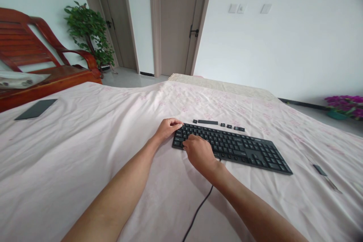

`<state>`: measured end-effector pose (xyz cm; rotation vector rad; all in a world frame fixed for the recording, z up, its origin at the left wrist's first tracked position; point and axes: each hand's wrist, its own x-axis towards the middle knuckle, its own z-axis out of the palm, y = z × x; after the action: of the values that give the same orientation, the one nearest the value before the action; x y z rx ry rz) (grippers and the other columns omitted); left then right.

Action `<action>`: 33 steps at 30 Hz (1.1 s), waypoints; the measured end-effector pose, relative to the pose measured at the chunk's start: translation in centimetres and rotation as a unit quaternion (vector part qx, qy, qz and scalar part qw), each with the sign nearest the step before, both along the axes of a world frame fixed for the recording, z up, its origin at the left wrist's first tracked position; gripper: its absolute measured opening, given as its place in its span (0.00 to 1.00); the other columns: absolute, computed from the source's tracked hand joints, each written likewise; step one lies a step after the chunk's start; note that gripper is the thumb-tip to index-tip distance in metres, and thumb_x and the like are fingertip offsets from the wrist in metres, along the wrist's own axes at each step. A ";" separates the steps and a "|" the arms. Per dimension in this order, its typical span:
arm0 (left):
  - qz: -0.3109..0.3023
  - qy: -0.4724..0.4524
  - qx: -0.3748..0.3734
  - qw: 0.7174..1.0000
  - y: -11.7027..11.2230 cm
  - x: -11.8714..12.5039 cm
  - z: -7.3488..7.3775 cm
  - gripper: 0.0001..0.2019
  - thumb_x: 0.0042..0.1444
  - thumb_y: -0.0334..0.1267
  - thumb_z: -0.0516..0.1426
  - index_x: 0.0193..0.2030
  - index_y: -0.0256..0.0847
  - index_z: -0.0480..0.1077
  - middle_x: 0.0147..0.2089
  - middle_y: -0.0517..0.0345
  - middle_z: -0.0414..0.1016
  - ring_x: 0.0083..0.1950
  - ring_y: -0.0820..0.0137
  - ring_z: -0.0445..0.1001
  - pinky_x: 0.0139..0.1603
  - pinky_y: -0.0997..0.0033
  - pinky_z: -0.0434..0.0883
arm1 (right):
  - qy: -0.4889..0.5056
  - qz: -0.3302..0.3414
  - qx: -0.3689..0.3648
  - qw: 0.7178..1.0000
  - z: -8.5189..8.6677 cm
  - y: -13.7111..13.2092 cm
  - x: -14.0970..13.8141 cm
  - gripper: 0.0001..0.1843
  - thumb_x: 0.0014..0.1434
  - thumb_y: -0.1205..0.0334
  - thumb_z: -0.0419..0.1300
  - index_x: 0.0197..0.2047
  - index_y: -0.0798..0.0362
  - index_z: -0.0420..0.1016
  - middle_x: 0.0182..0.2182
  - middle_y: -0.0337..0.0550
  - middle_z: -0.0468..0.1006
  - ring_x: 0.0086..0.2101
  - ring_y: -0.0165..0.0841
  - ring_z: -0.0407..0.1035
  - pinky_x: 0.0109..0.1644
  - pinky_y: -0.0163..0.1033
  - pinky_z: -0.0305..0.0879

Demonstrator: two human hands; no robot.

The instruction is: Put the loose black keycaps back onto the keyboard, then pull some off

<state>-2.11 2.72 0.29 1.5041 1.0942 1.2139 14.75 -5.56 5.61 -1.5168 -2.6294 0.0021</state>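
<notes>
A black keyboard (232,144) lies on the pale pink cloth, with dark gaps along its near row. At its far left corner, my left hand (168,128) grips the edge between thumb and fingers. My right hand (200,152) is closed over the near left keys, its fingertips pressed down there; what they hold, if anything, is hidden. Beyond the far edge lies a row of loose keycaps: a long spacebar (208,122), a single keycap (195,121) to its left and several small keycaps (229,126) to its right.
A black cable (198,210) runs toward me from under my right hand. To the right lies a small tool with a dark handle (320,169) and thin metal end. A dark flat phone-like slab (36,109) rests at left. A wooden bench (45,73) stands beyond.
</notes>
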 end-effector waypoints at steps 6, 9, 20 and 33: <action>-0.006 -0.007 0.003 1.000 -0.2 0.0 0.1 0.15 0.49 0.46 0.61 0.38 0.36 0.78 0.38 0.50 0.79 0.40 0.65 0.75 0.45 0.66 0.69 | -0.101 0.048 0.086 0.990 -0.9 -2.2 -0.8 0.13 0.59 0.76 0.51 0.41 0.59 0.75 0.36 0.52 0.73 0.36 0.39 0.65 0.36 0.41 0.60; -0.010 0.001 0.010 1.000 -0.2 0.0 0.2 0.15 0.50 0.45 0.61 0.38 0.36 0.78 0.39 0.50 0.79 0.41 0.64 0.75 0.47 0.65 0.68 | -0.119 0.069 0.090 0.986 -0.8 -2.6 -1.0 0.13 0.58 0.76 0.52 0.38 0.58 0.76 0.35 0.52 0.72 0.36 0.40 0.64 0.35 0.43 0.59; 0.007 -0.001 0.012 1.000 -0.3 0.1 0.2 0.14 0.50 0.45 0.61 0.37 0.36 0.78 0.38 0.51 0.80 0.39 0.65 0.75 0.44 0.67 0.69 | -0.106 0.104 0.066 0.987 -0.3 -2.0 -0.8 0.12 0.55 0.77 0.54 0.34 0.58 0.78 0.35 0.51 0.72 0.38 0.39 0.63 0.38 0.42 0.58; 0.042 0.000 -0.005 0.999 0.2 0.1 -0.4 0.14 0.49 0.46 0.61 0.36 0.36 0.78 0.36 0.51 0.80 0.37 0.65 0.76 0.41 0.68 0.69 | 0.119 -0.102 0.052 0.986 1.0 8.8 5.8 0.13 0.61 0.62 0.55 0.44 0.47 0.81 0.42 0.42 0.78 0.44 0.38 0.65 0.48 0.39 0.58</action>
<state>-1.98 2.93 -0.11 1.4634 1.1714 1.2650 20.50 3.20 6.63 -1.6299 -2.2485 0.0282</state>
